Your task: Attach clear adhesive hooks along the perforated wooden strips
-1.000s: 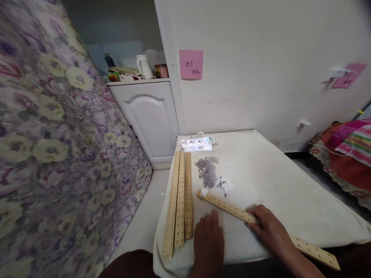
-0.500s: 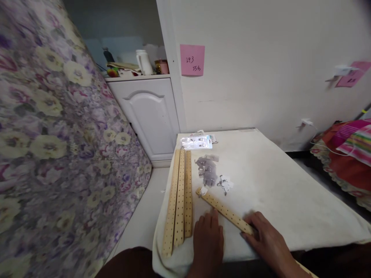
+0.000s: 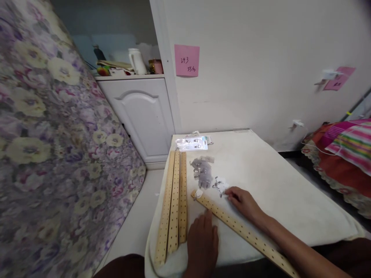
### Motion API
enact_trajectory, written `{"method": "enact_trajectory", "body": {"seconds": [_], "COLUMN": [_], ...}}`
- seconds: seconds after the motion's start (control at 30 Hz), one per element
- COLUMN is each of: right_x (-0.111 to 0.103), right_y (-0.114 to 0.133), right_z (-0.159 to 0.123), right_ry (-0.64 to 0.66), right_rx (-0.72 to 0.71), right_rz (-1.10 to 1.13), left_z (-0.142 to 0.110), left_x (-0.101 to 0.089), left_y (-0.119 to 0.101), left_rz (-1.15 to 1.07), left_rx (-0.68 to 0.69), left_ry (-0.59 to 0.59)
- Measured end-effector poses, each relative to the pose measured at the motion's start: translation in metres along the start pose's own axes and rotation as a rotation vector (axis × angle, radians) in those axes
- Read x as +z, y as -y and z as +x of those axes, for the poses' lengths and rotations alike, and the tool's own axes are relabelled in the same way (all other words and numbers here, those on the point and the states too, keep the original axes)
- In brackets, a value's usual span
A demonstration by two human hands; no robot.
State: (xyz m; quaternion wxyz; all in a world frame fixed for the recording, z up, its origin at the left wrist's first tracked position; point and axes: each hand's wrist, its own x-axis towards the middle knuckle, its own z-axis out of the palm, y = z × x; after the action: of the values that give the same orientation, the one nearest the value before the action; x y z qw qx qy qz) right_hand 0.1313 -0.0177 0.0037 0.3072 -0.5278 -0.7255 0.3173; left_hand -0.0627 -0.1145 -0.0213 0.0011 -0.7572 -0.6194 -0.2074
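Observation:
A long wooden strip with rows of holes (image 3: 234,224) lies slantwise across the table's front. My left hand (image 3: 203,241) rests flat beside it, fingers stretched out, the index fingertip at the strip's near edge. At the strip's far end sits a small white hook (image 3: 198,194). Beyond the strip, my right hand (image 3: 245,202) has its half-bent fingertips at a small pile of white pieces with metal hooks (image 3: 220,187). The fingers and thumb look apart; whether they touch a piece is unclear. Small clear packets (image 3: 203,172) lie left of the pile.
Three more perforated wooden strips (image 3: 174,208) lie side by side along the left edge of the cloth-covered table (image 3: 278,193). A blister pack with hooks (image 3: 191,143) lies at the back. A flowered curtain (image 3: 58,154) hangs left, and a white cabinet (image 3: 139,116) stands behind.
My right hand has let go of the strip's near end and moved forward to the white hook pieces. My left hand stays beside the strip. The view has shifted slightly.

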Motion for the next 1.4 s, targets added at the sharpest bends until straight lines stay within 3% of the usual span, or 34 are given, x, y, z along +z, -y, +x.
{"method": "enact_trajectory", "body": {"seconds": [0.17, 0.3, 0.57, 0.77, 0.93, 1.4], "right_x": [0.019, 0.018, 0.008, 0.025, 0.036, 0.037], "right_y": [0.001, -0.003, 0.012, 0.042, 0.05, 0.048], "right_z": [0.019, 0.02, 0.0, -0.024, -0.029, -0.024], "right_ry": [0.004, 0.072, 0.17, 0.188, 0.232, 0.401], "right_rx": [0.082, 0.158, 0.325, 0.315, 0.301, 0.281], "right_rz": [0.09, 0.223, 0.473, 0.755, 0.743, 0.722], "left_z": [0.002, 0.001, 0.003, 0.007, 0.01, 0.014], "left_x": [0.001, 0.003, -0.006, -0.016, -0.018, -0.012], "left_y": [0.001, 0.003, -0.003, -0.014, -0.014, -0.009], "left_rz": [-0.044, -0.106, -0.451, -0.76, -0.935, -1.154], "left_rx": [0.002, -0.001, -0.026, -0.14, -0.289, -0.416], "left_ry": [-0.006, -0.017, -0.041, 0.016, 0.008, -0.056]}}
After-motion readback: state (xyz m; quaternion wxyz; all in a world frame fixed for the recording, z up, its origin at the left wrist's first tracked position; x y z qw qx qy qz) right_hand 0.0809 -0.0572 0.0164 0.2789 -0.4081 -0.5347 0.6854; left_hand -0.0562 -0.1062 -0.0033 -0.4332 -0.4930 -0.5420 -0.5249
